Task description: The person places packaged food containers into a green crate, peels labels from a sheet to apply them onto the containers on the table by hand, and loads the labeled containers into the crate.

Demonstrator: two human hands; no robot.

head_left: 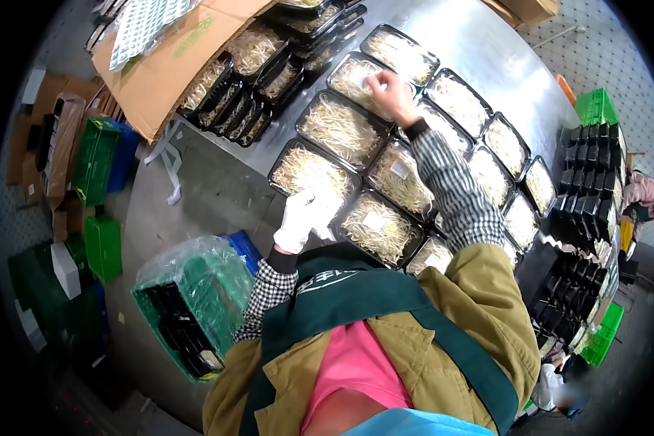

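Note:
Black trays of bean sprouts point(340, 129) lie in rows on a metal table point(479, 33). My right hand point(394, 98), bare, reaches over a tray point(341, 73) in the upper row. Its fingers are bent together, with the tips at a small white label point(361, 78) on the sprouts. My left hand point(298, 220), in a white glove, is half closed beside the nearest left tray point(309, 168). Something pale and white shows at its fingers, but glove and object blend together. Other trays carry white labels, such as the one on the tray point(378, 227) near my apron.
Stacked sprout trays point(258, 54) and an open cardboard box point(185, 54) stand at the table's left end. More black trays point(588, 167) are piled at the right. A plastic-lined green crate point(218, 291) sits on the floor at my left. Another person point(643, 192) is at the far right.

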